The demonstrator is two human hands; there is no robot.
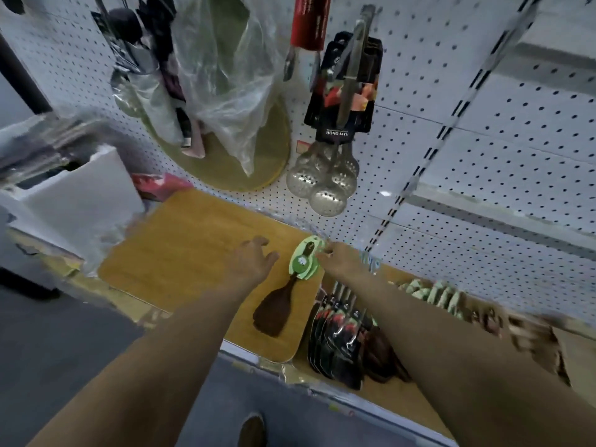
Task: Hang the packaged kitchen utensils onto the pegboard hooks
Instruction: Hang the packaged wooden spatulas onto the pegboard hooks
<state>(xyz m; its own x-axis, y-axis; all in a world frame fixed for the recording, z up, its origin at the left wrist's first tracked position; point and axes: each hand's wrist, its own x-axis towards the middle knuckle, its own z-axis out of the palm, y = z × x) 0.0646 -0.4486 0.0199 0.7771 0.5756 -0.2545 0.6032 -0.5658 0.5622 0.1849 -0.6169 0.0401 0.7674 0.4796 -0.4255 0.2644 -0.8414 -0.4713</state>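
Green-carded spatula (290,285) flat on wooden board (180,253); right hand (342,259) pinches its card top; left hand (251,262) loose, empty; lift keeping hang-hole unobstructed.

From where I stand, the red-handled utensil (309,24) on the pegboard (483,108) runs out past the top edge. The print on the black packets (335,337) is too small to read. The packs at the far right (529,333) of the shelf (380,404) smear into blur, and it is too soft to tell whether the right hand (338,259) actually pinches the green card (304,259).

Green card (304,258), brown spatula (271,312), white pegboard (451,91)
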